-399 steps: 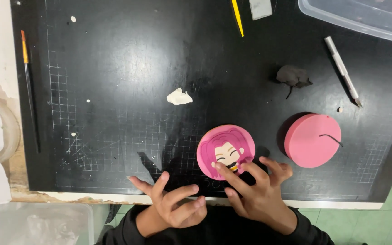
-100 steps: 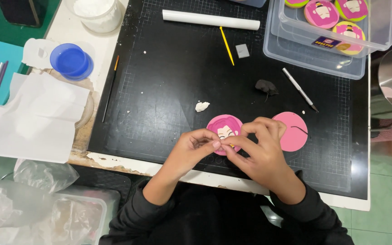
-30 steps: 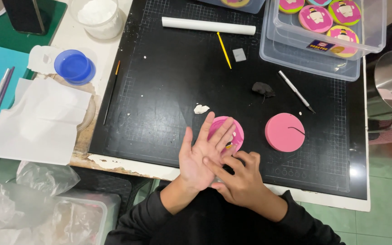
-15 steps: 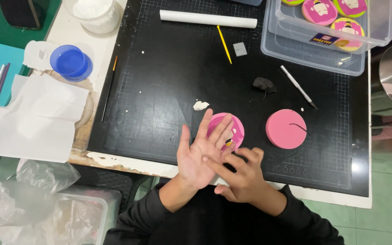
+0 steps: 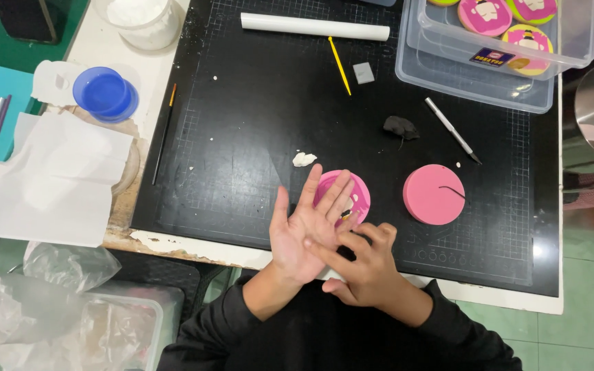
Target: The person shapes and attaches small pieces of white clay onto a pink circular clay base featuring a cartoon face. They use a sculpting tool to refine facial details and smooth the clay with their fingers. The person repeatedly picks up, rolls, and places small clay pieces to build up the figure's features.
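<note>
My left hand [image 5: 304, 230] lies palm up with fingers spread over the near edge of the black cutting mat [image 5: 242, 137]. It partly covers a round pink disc with a cartoon face [image 5: 353, 192]. My right hand [image 5: 360, 264] presses its forefinger onto the left palm; whether a bit of material lies under the fingertip I cannot tell. A second, plain pink disc [image 5: 434, 194] lies to the right with a thin black strand on it. A small white lump [image 5: 304, 159] and a black lump [image 5: 400, 127] sit just beyond.
A craft knife [image 5: 452, 129], a yellow stick [image 5: 339, 65] and a white roller [image 5: 314, 26] lie on the mat. A clear box [image 5: 476, 86] with more decorated discs stands at the back right. A blue lid [image 5: 104, 94], paper towel [image 5: 49, 175] and brush [image 5: 163, 134] are at the left.
Earlier both hands worked at the face disc with their fingertips. Since a second ago the left palm stays turned up and the right forefinger rubs on it; the discs have not moved.
</note>
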